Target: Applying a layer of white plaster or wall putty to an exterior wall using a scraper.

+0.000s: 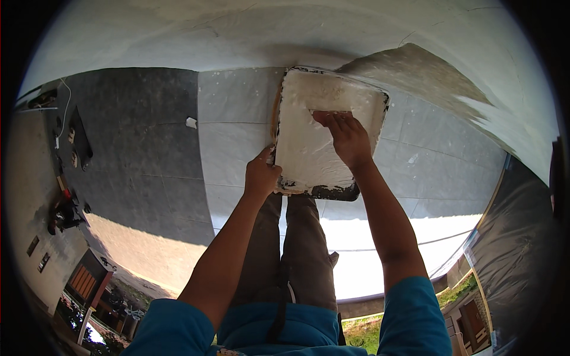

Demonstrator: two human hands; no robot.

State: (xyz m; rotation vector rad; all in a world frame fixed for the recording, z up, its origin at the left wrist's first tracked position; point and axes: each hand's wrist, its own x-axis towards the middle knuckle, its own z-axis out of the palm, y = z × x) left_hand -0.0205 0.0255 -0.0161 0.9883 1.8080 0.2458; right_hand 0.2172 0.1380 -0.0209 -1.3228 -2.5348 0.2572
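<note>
White-plastered board (309, 148) is being gripped at its left edge by left hand (261, 177); scraper (330, 111) is being clasped by right hand (349, 137), best dragged flat and evenly.

You look down on a pale tiled surface (427, 160) in bright sun, its joints showing as thin lines — a darker grey stretch (130, 142) lies to your left. Above it rises a whitish wall (237, 29), with a rough, patchy area (427, 77) at the upper right. A small white scrap (191, 123) sits on the tiles near the grey part. Far below at the lower left you see rooftops and a building (89, 279); at the lower right, grass (368, 332) — and a dark sheet (516, 237) beside it.
</note>
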